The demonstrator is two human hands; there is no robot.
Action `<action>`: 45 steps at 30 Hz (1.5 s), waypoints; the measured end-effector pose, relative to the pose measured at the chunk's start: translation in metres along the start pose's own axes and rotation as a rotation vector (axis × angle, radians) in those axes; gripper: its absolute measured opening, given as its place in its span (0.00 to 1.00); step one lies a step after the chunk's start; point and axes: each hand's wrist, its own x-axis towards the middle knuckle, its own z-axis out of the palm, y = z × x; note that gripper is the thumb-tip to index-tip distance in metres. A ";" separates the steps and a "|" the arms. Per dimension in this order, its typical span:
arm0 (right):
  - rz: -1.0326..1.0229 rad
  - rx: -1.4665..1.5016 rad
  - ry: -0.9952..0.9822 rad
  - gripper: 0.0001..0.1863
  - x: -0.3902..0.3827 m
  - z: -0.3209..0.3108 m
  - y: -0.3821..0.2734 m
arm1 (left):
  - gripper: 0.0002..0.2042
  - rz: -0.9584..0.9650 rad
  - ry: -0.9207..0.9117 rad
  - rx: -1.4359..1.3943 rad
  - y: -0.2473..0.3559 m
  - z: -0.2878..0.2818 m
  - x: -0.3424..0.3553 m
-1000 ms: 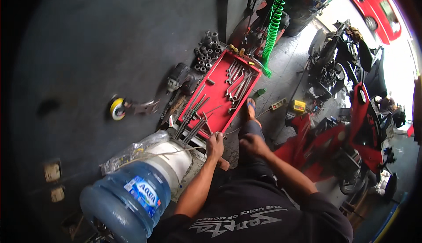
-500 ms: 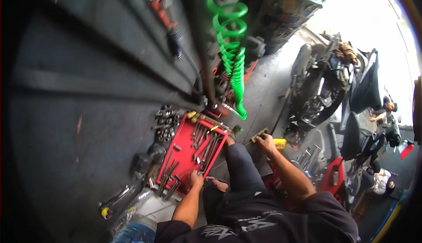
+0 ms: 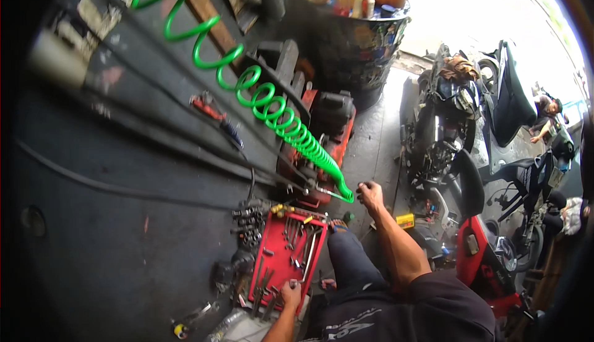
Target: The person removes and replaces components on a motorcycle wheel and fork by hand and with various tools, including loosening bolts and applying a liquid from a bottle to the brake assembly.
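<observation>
My left hand (image 3: 290,294) is closed at the near right corner of a red tool tray (image 3: 277,265). A small shiny end shows at its fingers, too little to name. Wrenches (image 3: 292,235) and several dark bar-shaped tools (image 3: 263,283) lie in the tray. My right hand (image 3: 370,197) is stretched forward above the floor, fingers apart and loosely bent, with nothing visible in them. Just left of it, not touching as far as I can see, hangs the lower end of a green coiled air hose (image 3: 323,161).
Sockets (image 3: 249,223) line the tray's left side. Beyond it stand a red machine (image 3: 334,119) and a drum (image 3: 352,48) topped with containers. A yellow box (image 3: 404,221) lies right of my forearm. Partly stripped motorcycles (image 3: 442,125) fill the right, with a person (image 3: 547,112) behind.
My right hand has left a tan flat piece and moved forward to the hose end. The view has shifted, showing more of the drum. My left hand stays at the tray.
</observation>
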 end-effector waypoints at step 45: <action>-0.333 -0.041 0.642 0.25 0.042 0.049 -0.069 | 0.13 0.209 0.428 -0.409 0.177 -0.112 -0.026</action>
